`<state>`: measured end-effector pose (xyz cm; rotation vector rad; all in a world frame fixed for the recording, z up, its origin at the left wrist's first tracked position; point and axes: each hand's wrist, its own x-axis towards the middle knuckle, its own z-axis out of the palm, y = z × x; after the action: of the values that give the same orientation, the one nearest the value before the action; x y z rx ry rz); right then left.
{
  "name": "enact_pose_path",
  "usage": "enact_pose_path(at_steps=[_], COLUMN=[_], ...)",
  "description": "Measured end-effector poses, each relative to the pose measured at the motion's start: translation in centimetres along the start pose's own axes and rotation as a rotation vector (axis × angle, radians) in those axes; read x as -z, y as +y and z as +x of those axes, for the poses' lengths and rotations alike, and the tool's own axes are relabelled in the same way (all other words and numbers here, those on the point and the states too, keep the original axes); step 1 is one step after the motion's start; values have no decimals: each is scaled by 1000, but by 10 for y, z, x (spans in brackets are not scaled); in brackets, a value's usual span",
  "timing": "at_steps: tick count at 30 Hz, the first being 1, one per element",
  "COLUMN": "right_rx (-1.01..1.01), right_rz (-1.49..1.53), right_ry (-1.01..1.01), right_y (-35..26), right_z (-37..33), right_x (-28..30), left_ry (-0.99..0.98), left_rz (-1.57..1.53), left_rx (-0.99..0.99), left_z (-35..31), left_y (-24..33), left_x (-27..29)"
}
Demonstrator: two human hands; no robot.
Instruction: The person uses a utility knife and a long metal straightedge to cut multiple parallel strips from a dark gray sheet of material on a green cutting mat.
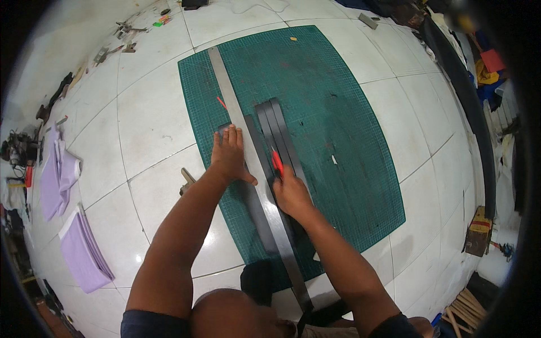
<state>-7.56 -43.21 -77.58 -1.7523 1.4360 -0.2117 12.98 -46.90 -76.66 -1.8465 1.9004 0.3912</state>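
Note:
A long metal ruler (228, 93) runs lengthwise over a green cutting mat (338, 124) on the floor. Under it lies a dark grey sheet of material (259, 219), its edges showing on both sides. My left hand (230, 155) presses down on the ruler and the sheet, thumb stretched out to the right and fingers flat. In my right hand (292, 194) is a red utility knife (277, 160), held just right of the ruler with its tip pointing away from me. Several dark strips (276, 121) lie side by side, partly behind that hand. A thin red piece (221, 102) rests left of the ruler.
Folded lilac cloths (84, 253) lie on the white tiles at the left. Beside the mat's left edge is a metal clamp-like thing (187, 179). Tools and small parts (127, 31) sit at the far left. A long black roll (468, 112) stretches along the right side.

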Motion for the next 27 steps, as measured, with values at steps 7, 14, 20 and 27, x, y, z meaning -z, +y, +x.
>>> enact_pose_path(at_steps=[7, 14, 20, 27], right_rx=[-18, 64, 10, -52], right_rz=[-215, -238, -166, -267], right_ry=[-61, -30, -56, -230], right_y=[-67, -67, -82, -50], right_z=[82, 104, 116, 41], right_x=[-5, -20, -12, 1], left_ry=[-64, -69, -35, -42], left_rz=[99, 25, 51, 80], left_rx=[12, -11, -41, 5], left_z=[10, 8, 5, 6], left_y=[7, 4, 3, 5], left_x=[3, 2, -1, 3])
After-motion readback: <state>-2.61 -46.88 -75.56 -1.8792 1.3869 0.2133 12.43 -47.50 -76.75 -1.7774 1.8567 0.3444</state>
